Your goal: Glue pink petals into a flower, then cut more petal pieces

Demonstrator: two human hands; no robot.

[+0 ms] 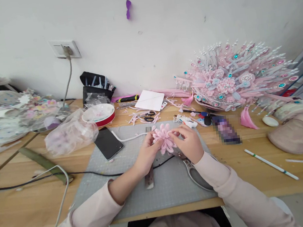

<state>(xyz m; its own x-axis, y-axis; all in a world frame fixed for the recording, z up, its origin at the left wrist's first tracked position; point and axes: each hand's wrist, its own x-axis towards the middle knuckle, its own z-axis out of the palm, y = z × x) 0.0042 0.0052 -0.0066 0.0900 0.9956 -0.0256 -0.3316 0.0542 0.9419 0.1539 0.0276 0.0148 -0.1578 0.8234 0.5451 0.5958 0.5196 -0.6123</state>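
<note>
The left hand (146, 154) pinches one side of a fuzzy pink flower (165, 138) with its fingers, and the right hand (190, 143) pinches the other side with its own. The flower is up between the two hands, over a gray cutting mat (129, 184) on the wooden tabletop (236, 176). A metal ruler (149, 180) lies under it. A black phone (108, 143) is on the left, and a big pink headdress (225, 84) with shiny gems sits at the back right.
</note>
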